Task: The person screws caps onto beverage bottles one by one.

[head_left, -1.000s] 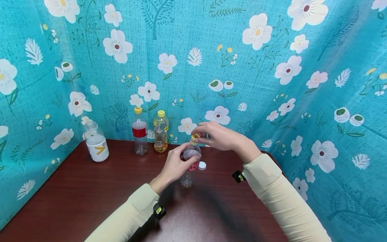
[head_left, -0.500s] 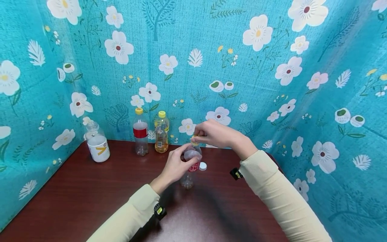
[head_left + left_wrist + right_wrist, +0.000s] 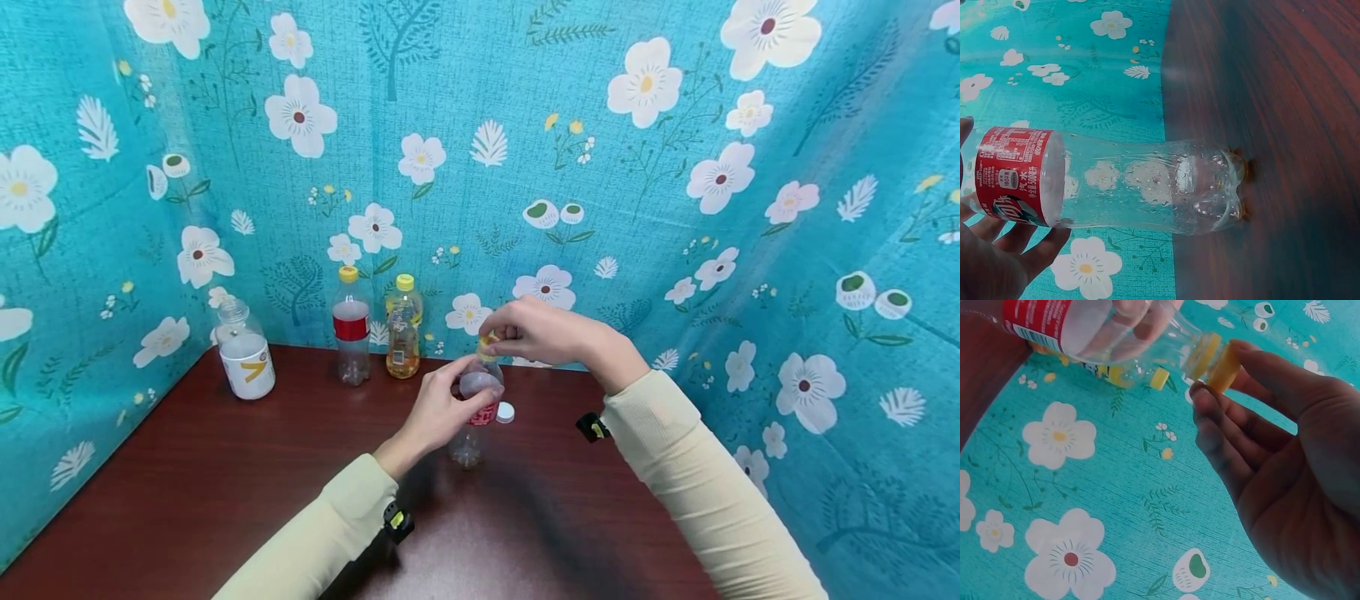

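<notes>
A clear plastic soda bottle (image 3: 1129, 181) with a red label (image 3: 1019, 175) stands upright on the table. My left hand (image 3: 438, 407) grips its upper part, thumb and fingers curled around it near the label. At its top, my right hand (image 3: 543, 335) pinches a yellow bottle cap (image 3: 1225, 367) between thumb and fingertips. In the right wrist view a yellow ring (image 3: 1204, 357) sits on the bottle's neck just below the cap, with a narrow gap between them. Whether the cap is threaded on the mouth, I cannot tell.
A white cap (image 3: 506, 412) lies just right of the bottle. Behind it stand a red-labelled bottle (image 3: 352, 329) and a bottle with amber contents (image 3: 403, 333), both yellow-capped. An uncapped white-labelled jar (image 3: 247, 367) is at the left. Floral cloth (image 3: 480, 208) borders the dark table (image 3: 187, 483).
My right hand's fingers have turned a little around the yellow cap, showing more of it now than half a second ago. The left hand keeps its hold on the bottle.
</notes>
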Demonstrator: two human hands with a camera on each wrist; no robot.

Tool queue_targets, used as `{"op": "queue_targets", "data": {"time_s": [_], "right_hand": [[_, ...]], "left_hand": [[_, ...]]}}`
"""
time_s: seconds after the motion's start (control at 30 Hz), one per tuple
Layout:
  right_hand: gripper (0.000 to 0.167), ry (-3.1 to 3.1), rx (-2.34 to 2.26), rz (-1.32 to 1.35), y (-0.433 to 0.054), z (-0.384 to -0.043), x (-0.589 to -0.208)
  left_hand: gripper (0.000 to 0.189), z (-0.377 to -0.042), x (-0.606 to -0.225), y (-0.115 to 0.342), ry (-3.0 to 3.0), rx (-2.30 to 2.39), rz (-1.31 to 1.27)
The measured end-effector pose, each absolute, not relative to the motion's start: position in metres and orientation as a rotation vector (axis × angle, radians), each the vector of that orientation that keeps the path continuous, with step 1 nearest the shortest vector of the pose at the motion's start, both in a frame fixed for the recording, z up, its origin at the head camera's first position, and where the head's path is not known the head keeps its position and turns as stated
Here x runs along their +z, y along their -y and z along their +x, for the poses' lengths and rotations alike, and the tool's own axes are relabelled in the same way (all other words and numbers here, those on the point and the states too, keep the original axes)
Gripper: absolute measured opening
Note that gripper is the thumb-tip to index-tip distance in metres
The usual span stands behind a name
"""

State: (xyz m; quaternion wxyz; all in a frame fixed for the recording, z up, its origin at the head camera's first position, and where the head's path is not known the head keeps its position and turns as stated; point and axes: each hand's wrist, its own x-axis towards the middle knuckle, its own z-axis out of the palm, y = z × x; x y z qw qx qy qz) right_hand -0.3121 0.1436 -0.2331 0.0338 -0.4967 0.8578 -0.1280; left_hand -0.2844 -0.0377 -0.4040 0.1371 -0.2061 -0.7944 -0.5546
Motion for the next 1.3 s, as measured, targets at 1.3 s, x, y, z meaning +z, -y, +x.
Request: {"op": "queue_targets", "data": {"time_s": [1.3], "right_hand": [[0.009,-2.684,-0.342,-1.474,-0.158,-0.305,-0.228]], "left_hand": [[0.051,-0.287,-0.391,0.027,2.382,-1.582,-0.746]]}}
